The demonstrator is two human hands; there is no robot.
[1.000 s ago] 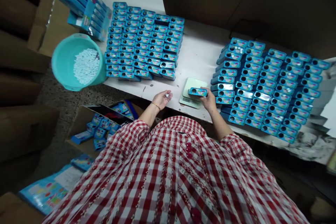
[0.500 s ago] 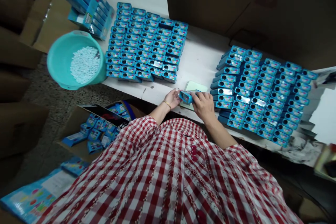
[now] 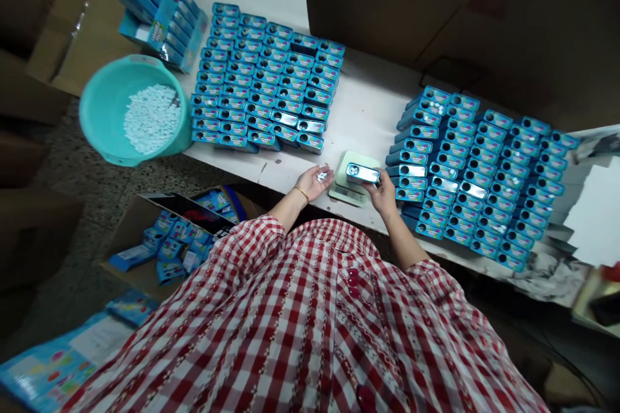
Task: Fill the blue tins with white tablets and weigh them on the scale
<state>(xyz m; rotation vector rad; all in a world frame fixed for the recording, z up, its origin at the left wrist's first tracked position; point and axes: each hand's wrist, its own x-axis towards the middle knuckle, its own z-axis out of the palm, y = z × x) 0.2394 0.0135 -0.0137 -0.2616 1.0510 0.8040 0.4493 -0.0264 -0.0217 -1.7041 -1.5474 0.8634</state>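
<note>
Long white table (image 3: 361, 100), round turquoise plastic tub (image 3: 103, 110) at left, flat pale-green scale (image 3: 351, 158) at near edge, right hand (image 3: 383, 195) gripping a slim blue rectangular tin (image 3: 364, 173) at the scale, left hand (image 3: 314, 183) loosely open, palm up, small white pellets (image 3: 321, 177) on it.

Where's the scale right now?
In the head view, the pale green scale is near the front edge of the table, just right of the left hand, partly hidden by the blue tin in the right hand.
</note>
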